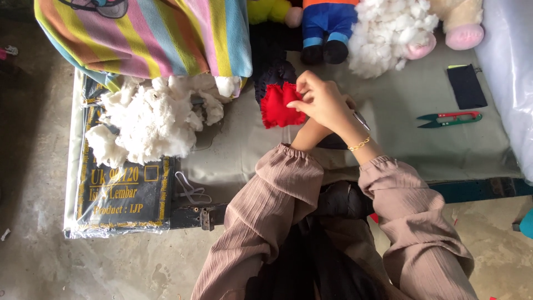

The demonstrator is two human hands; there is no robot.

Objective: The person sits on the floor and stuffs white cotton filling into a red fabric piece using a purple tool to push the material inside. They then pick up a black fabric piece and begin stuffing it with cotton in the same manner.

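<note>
Right hand (321, 100) pinching fuzzy red fabric (277, 105)

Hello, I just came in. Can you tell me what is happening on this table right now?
A person in brown sleeves works with a small red fabric piece on a grey-green table. The right hand pinches the piece; the left hand is hidden under it, so its grip is unclear. A pile of white stuffing lies to the left, thread snips to the right, and stuffed toys at the far edge.
</note>
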